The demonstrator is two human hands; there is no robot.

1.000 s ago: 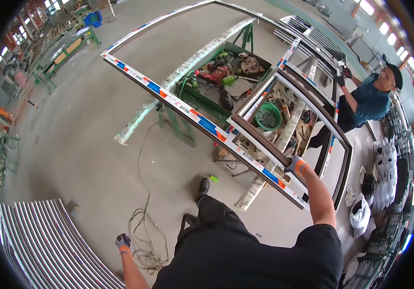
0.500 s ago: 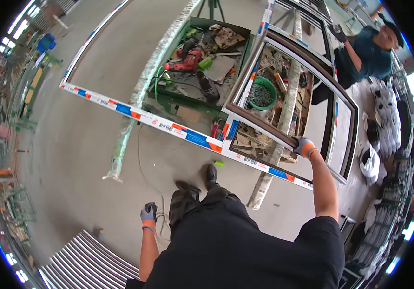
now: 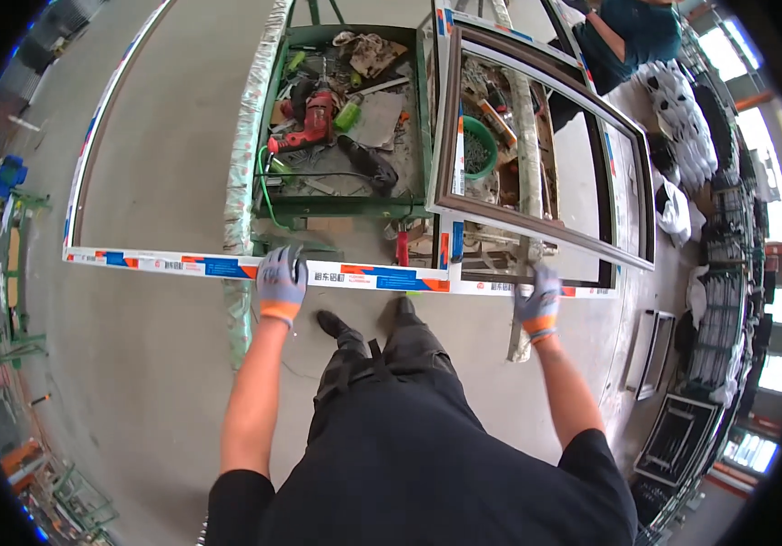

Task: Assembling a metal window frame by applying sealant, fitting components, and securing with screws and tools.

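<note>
A large window frame (image 3: 150,261) with white, blue and orange protective tape spans the supports in front of me. My left hand (image 3: 282,284), in a grey and orange glove, is closed over its near rail. My right hand (image 3: 539,298), gloved alike, is at the same rail farther right; motion blur hides how its fingers sit. A smaller dark brown sash (image 3: 536,227) lies at a slant over the right part of the frame, just beyond my right hand and apart from it.
Padded supports (image 3: 243,173) run beneath the frame. A green tray (image 3: 418,109) holds a red power drill (image 3: 315,118) and scraps. Past it stands a green bucket of screws (image 3: 477,150). Another person (image 3: 627,36) stands at the far right. Racks of profiles (image 3: 727,273) line the right side.
My right hand has let go of the sash and moved to the frame's near rail. My left hand has come up from beside my leg onto the rail. The view has shifted.
</note>
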